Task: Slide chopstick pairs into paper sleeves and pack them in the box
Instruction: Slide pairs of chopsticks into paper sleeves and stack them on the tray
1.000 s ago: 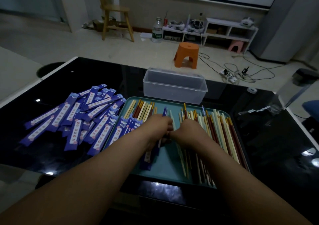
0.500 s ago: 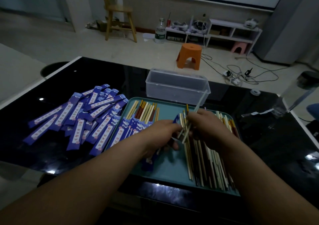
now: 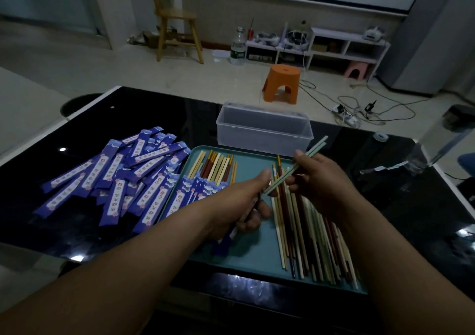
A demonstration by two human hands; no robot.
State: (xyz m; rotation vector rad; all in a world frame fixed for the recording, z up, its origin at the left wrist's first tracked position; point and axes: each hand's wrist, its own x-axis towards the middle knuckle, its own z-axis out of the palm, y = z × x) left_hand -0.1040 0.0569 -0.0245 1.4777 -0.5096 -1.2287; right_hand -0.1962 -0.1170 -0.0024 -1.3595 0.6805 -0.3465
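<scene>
Since the earlier frame, the right hand (image 3: 320, 180) has lifted a pale green chopstick pair (image 3: 312, 151) clear of the loose chopsticks (image 3: 308, 232) on the teal tray (image 3: 252, 255). Its fingers pinch the pair mid-length, and the pair tilts up to the right. The near tips lie just beside the left hand (image 3: 239, 206), whose fingers curl round a blue paper sleeve (image 3: 224, 242) above the tray. The clear box (image 3: 262, 134) stands behind the tray. Filled sleeves (image 3: 203, 183) occupy the tray's left side, and more sleeves (image 3: 115, 175) are heaped on the black table (image 3: 411, 193).
</scene>
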